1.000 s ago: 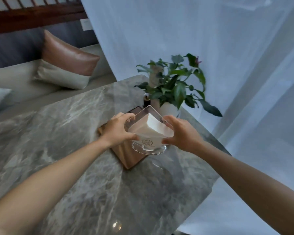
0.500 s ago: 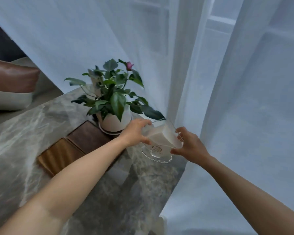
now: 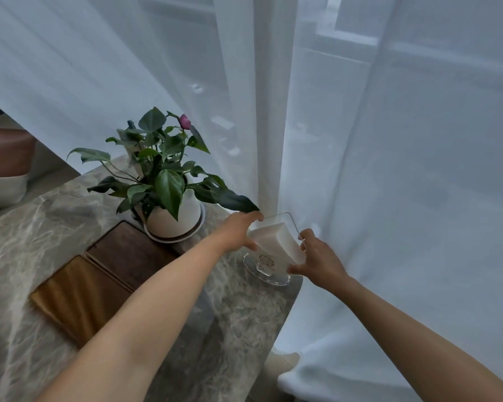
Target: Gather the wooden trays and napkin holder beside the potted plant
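Right of centre in the frame, the left hand [image 3: 238,232] and right hand [image 3: 317,258] both clasp the clear acrylic napkin holder [image 3: 273,250], right of the white-potted green plant [image 3: 169,195].

The worktop [image 3: 26,242] is grey-brown marble with pale, whitish veining; on it, the far wooden tray [image 3: 131,253] is dark walnut brown and the near wooden tray [image 3: 79,297] is a lighter golden brown with visible straight grain. The potted plant [image 3: 163,175] has glossy dark green leaves, one pink-magenta bud and an off-white pot, while the napkin holder [image 3: 273,253] is clear and colourless, carries a small dark printed emblem and contains white napkins. The curtain [image 3: 389,140] is sheer white with a bluish cast, and the cushion [image 3: 6,155] at the left edge is reddish brown over cream.
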Available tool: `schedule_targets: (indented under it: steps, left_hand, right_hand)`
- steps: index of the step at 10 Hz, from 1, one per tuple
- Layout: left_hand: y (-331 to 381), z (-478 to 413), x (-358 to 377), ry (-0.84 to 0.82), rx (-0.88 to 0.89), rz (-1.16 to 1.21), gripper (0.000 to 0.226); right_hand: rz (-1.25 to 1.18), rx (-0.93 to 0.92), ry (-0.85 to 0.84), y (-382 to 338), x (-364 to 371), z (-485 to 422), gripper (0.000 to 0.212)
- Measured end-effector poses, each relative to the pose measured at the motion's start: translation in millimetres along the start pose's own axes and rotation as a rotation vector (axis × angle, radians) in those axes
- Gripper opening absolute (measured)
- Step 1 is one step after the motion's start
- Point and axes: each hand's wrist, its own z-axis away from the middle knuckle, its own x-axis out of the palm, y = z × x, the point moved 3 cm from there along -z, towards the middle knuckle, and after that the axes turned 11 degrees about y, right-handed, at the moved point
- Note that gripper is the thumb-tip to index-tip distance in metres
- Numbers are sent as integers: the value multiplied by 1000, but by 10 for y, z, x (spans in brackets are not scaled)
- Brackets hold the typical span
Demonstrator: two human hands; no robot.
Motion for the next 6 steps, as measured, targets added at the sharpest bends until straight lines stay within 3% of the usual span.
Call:
schedule_targets:
  steps: [4,5,6]
  left_hand:
    - [-65,181,-90,44,28,-34,71]
    - [-152,408,-314,143,13,-172,53]
    - [-258,640,-552,349,-14,-180,43]
  right_hand:
    - [96,-17,-59,-49,15,20,86]
    - [169,-77,-14,-232,-81,101,83]
    - [195,-201,132,-533,-191,199,80]
